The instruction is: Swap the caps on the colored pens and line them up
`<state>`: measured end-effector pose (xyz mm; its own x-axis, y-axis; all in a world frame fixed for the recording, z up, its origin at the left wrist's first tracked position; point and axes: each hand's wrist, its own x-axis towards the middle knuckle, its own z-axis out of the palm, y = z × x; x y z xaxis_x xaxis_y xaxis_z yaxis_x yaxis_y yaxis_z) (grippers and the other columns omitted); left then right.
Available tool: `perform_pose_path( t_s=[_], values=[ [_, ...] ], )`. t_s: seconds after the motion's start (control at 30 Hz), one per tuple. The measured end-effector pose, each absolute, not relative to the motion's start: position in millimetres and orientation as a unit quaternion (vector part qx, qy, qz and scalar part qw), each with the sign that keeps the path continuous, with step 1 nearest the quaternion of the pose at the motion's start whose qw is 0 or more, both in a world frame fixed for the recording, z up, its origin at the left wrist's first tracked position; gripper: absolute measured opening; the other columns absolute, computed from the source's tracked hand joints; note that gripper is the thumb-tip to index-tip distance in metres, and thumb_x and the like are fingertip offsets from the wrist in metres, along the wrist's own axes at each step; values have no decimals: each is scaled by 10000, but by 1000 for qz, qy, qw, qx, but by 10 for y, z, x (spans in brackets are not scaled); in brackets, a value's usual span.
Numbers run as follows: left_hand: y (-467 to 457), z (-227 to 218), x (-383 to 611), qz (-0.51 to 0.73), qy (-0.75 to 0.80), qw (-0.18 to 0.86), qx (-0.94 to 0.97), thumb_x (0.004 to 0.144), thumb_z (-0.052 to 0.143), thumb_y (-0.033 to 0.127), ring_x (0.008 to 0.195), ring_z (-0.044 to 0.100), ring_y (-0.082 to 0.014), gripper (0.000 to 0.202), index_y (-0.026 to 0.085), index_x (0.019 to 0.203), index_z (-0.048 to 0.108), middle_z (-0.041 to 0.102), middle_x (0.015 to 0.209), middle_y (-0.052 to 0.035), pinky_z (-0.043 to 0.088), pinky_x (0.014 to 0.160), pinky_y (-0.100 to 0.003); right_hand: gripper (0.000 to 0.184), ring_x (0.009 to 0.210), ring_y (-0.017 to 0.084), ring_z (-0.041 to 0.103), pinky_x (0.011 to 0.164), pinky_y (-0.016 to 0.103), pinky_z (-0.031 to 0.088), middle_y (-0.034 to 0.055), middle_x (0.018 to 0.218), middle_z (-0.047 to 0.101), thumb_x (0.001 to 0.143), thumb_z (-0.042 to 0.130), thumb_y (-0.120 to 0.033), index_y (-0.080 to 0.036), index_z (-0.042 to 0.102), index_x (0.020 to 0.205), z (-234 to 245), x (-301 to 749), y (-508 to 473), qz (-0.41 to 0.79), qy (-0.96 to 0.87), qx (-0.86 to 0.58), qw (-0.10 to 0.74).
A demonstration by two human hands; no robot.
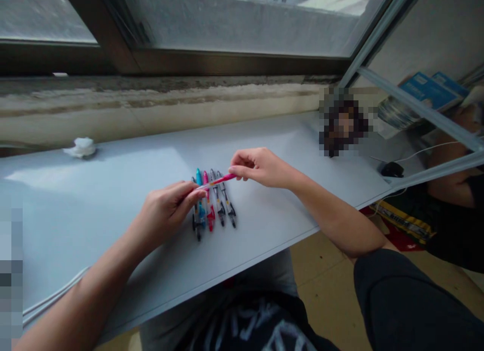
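Note:
Between my two hands a pink pen [217, 181] is held level above the desk. My left hand [172, 205] pinches its clear end between thumb and fingers. The pink end sits in the closed fingertips of my right hand [257, 167]. Below it, several pens lie side by side in a row, pointing away from me. Among them are a teal pen [198, 176], a second pink pen [210, 215], a black pen [196, 231] at the left, and a black pen [230, 212] at the right end. My left hand partly covers the row's left side.
The pale desk [272, 210] runs along a window. A crumpled white tissue [83, 147] lies at the back left, and a white cable [56, 294] at the front left. To the right are a metal frame [423, 106], a black mouse [392, 169] and another person's arm [448, 164].

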<state>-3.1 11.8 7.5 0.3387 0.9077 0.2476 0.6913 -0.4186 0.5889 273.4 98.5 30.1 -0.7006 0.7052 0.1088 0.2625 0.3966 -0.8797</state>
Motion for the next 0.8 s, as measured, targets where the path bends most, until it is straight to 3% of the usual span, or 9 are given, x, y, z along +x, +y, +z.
perform_pose_path(
  t_s=[0.03,0.1,0.13,0.17,0.23,0.33,0.47,0.6,0.8],
  values=[
    [116,72,-29,280,500,193,796,1082,517,483,552,449,-126,434,218,751,610,537,641,29,399,588,-249,226,796,134,624,740,283,493,36,962,706,969,736,-359,-187,596,1012,292,2733,979,454,-802,-292,257],
    [116,55,-33,284,502,193,793,1088,511,477,553,430,-126,437,218,745,588,520,638,33,384,582,-252,366,925,144,658,775,282,539,92,1264,693,865,800,-258,-210,551,1129,275,2730,969,452,-793,-282,296],
    [117,45,-38,286,504,193,792,1091,510,477,556,431,-126,437,217,749,587,518,640,34,379,582,-253,435,948,155,666,767,286,550,105,1312,685,848,833,-277,-215,543,1167,263,2727,966,457,-792,-280,291],
    [117,35,-43,288,505,193,790,1095,510,480,563,437,-126,438,216,754,587,520,645,34,378,585,-254,477,939,161,674,751,290,550,103,1297,694,853,856,-324,-218,540,1195,250,2722,965,456,-791,-285,293],
    [118,21,-50,290,508,193,788,1103,508,481,581,460,-127,439,214,765,591,530,658,32,380,595,-255,366,846,156,673,726,300,538,70,1104,733,965,772,-427,-206,563,1168,218,2710,968,465,-779,-302,293],
    [119,22,-43,298,503,194,788,1116,501,462,604,488,-131,432,212,778,599,543,681,26,395,610,-256,254,709,132,625,692,294,512,3,821,683,1059,645,-441,-191,602,1041,181,2696,973,496,-762,-302,287],
    [128,32,-26,312,487,188,794,1125,497,436,611,501,-137,450,211,749,600,540,692,17,410,617,-262,253,801,126,665,750,276,539,7,920,700,904,834,-303,-187,648,1031,203,2706,965,522,-735,-285,327],
    [144,-34,-1,327,483,165,795,1149,445,426,645,544,-156,486,209,758,633,566,737,-9,448,636,-273,281,814,127,677,742,267,557,12,940,717,859,895,-277,-190,670,1003,240,2728,973,576,-695,-264,340],
    [166,-220,55,365,486,100,788,1174,417,427,797,623,-207,463,185,1086,803,661,870,-59,562,783,-325,366,769,121,666,720,266,566,9,918,746,782,978,-345,-205,694,965,156,2687,1034,600,-639,-276,394]
  ],
)
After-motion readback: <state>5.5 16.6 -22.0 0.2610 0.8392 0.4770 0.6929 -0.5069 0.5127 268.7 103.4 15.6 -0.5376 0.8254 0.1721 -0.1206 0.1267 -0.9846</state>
